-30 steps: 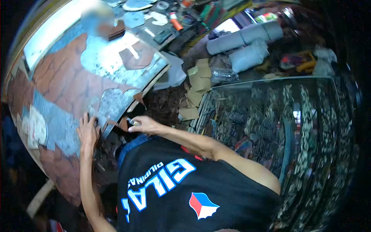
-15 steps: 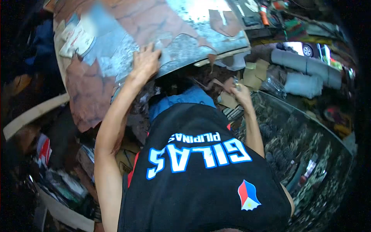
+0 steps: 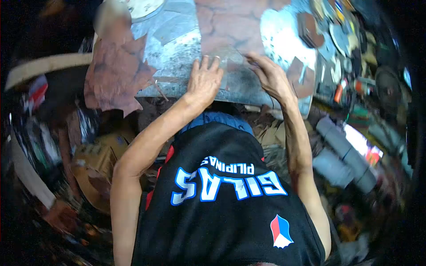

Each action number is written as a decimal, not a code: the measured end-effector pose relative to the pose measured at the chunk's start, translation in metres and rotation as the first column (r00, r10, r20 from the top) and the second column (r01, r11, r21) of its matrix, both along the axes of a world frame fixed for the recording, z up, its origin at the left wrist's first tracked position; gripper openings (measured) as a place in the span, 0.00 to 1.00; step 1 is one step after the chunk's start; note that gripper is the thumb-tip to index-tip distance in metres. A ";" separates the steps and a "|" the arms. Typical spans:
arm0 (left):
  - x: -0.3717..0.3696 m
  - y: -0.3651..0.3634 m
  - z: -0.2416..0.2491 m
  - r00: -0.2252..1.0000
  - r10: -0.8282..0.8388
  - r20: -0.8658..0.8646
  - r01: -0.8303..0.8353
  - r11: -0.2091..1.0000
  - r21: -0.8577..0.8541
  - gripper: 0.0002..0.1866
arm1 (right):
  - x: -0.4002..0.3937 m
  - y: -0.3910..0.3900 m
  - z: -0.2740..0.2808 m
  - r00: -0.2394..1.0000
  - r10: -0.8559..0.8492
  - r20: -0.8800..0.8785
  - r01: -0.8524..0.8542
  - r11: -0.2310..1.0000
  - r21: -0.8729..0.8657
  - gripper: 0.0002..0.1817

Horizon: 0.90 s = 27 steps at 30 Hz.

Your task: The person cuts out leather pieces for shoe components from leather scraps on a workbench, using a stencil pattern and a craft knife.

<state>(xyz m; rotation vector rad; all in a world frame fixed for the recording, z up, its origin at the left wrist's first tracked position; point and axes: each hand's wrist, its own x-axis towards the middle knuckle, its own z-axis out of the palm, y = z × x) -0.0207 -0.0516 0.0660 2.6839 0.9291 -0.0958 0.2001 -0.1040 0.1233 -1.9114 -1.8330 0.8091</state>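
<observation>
My left hand [image 3: 205,82] lies on the worktable [image 3: 177,53], fingers spread, at the edge of a pale, thin curved piece [image 3: 228,60]. This piece rests on a reddish-brown marbled sheet [image 3: 230,26]. At the right side of the same piece is my right hand [image 3: 275,80], its fingers stretched out to the left and slightly apart, with nothing clearly visible between them. A ragged reddish-brown sheet [image 3: 117,71] hangs over the table's left part. Near the right corner lies a small brown scrap [image 3: 301,77].
Stacked brown pieces [image 3: 309,30] sit at the table's back right. Beyond are an orange-handled tool [image 3: 340,91] and grey rolls [image 3: 346,153]. A cardboard box [image 3: 100,159] stands at lower left, below a curved pale strip [image 3: 49,66].
My right hand has come up from beside the table's front edge onto the tabletop. My left hand still rests on the table, and the whole view has turned.
</observation>
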 end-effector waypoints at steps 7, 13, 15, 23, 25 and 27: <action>0.008 -0.010 0.010 0.988 0.156 -0.009 -0.157 0.985 -0.071 0.13 | -0.019 0.128 -0.044 0.741 0.665 0.096 -0.667 0.745 -0.006 0.15; 0.009 -0.010 0.011 0.979 0.200 0.033 -0.196 0.976 -0.091 0.11 | -0.012 0.141 -0.053 0.646 0.756 0.107 -0.763 0.638 0.099 0.10; 0.009 -0.010 0.011 0.977 0.209 0.035 -0.206 0.975 -0.080 0.11 | -0.011 0.143 -0.055 0.637 0.763 0.110 -0.771 0.628 0.107 0.10; 0.009 -0.010 0.010 0.979 0.199 0.042 -0.194 0.977 -0.088 0.10 | -0.019 0.137 -0.041 0.624 0.761 0.174 -0.770 0.638 -0.029 0.12; 0.009 -0.008 0.013 0.980 0.195 0.033 -0.191 0.976 -0.107 0.10 | -0.020 0.138 -0.037 0.610 0.773 0.176 -0.780 0.624 -0.035 0.13; 0.009 -0.006 0.014 0.981 0.193 0.025 -0.188 0.974 -0.125 0.10 | -0.012 0.138 -0.039 0.609 0.768 0.196 -0.776 0.628 -0.051 0.13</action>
